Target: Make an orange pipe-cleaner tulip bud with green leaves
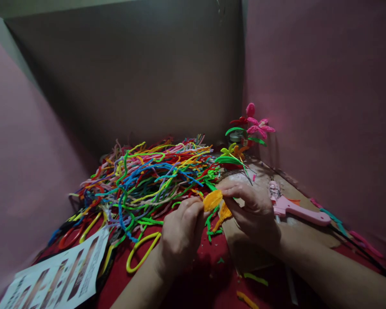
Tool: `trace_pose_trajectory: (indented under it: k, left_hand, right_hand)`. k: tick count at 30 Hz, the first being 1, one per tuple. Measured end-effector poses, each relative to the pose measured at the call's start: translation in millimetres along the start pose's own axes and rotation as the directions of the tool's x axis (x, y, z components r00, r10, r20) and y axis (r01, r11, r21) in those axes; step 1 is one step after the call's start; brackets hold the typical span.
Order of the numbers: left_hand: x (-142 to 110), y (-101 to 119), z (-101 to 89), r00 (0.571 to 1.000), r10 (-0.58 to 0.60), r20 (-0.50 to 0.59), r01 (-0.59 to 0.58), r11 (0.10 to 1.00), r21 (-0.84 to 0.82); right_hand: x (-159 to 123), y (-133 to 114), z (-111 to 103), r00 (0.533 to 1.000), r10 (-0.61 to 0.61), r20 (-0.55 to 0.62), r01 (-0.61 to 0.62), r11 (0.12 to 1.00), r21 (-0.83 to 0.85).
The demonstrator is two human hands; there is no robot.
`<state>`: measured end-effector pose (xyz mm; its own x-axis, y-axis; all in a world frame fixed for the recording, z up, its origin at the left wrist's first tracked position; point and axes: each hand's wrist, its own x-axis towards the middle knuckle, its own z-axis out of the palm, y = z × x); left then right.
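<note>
Between my two hands is a yellow-orange pipe-cleaner petal (212, 200), a fuzzy oval shape. My left hand (183, 229) pinches its left end, and my right hand (249, 208) pinches the right end. Just below the right fingers another orange pipe-cleaner piece (224, 212) shows; whether it is joined to the petal or lies on the table, I cannot tell. Short green pipe-cleaner pieces (209, 225) lie behind and under the hands. A large tangled heap of coloured pipe cleaners (151, 176) spreads beyond my left hand.
On a cardboard sheet (244, 253) at right lies a pink glue gun (300, 210). Finished pipe-cleaner flowers (260, 127) stand at the back right. Yellow-handled scissors (143, 253) and a printed sheet (54, 274) lie at left on the red cloth (209, 274). Pink walls rise on both sides.
</note>
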<state>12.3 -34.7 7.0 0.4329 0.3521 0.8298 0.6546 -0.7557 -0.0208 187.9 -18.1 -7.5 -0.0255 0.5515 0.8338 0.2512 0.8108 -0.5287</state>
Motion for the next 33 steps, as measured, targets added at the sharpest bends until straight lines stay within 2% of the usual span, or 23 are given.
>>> trace_pose_trajectory:
  k: [5, 9, 12, 16, 19, 26, 28, 29, 31, 33]
  left_hand:
    - [-6, -7, -0.7, 0.995, 0.094, 0.034, -0.099, 0.982, 0.163]
    - [-8, -7, -1.0, 0.994, 0.098, 0.049, -0.105, 0.978, 0.182]
    - [-5, -4, -0.8, 0.998, 0.059, 0.012, -0.06, 0.99, 0.128]
    - [1, 1, 0.3, 0.999, -0.021, -0.038, 0.019, 0.999, -0.036]
    - [3, 3, 0.4, 0.997, -0.076, -0.008, 0.075, 0.99, -0.122]
    - [1, 2, -2.6, 0.973, -0.229, 0.027, 0.23, 0.954, -0.191]
    - [3, 3, -1.6, 0.947, -0.316, 0.063, 0.321, 0.908, -0.267]
    - [4, 4, -0.8, 0.923, -0.379, 0.07, 0.379, 0.858, -0.347]
    - [8, 6, 0.8, 0.846, -0.528, 0.078, 0.478, 0.685, -0.549]
    - [13, 8, 1.6, 0.753, -0.654, 0.078, 0.52, 0.518, -0.68]
  right_hand:
    - [-2, 3, 1, 0.999, -0.039, 0.0, 0.039, 0.999, 0.005]
    - [-5, 5, 2, 1.0, 0.002, 0.015, -0.002, 1.0, 0.018]
    - [-5, 4, 2, 1.0, 0.019, 0.019, -0.019, 1.0, 0.008]
    - [-3, 3, 1, 1.0, -0.004, -0.002, 0.004, 1.0, -0.009]
    - [-2, 4, 0, 1.0, -0.002, -0.006, 0.002, 1.0, -0.03]
    - [-5, 4, 4, 0.998, 0.061, 0.017, -0.06, 0.997, -0.048]
    - [-3, 2, 6, 0.987, 0.16, 0.014, -0.16, 0.987, 0.026]
    - [-1, 2, 6, 0.97, 0.241, 0.021, -0.242, 0.966, 0.086]
    - [4, 2, 7, 0.897, 0.436, 0.073, -0.441, 0.866, 0.236]
    - [10, 3, 6, 0.791, 0.596, 0.138, -0.599, 0.707, 0.377]
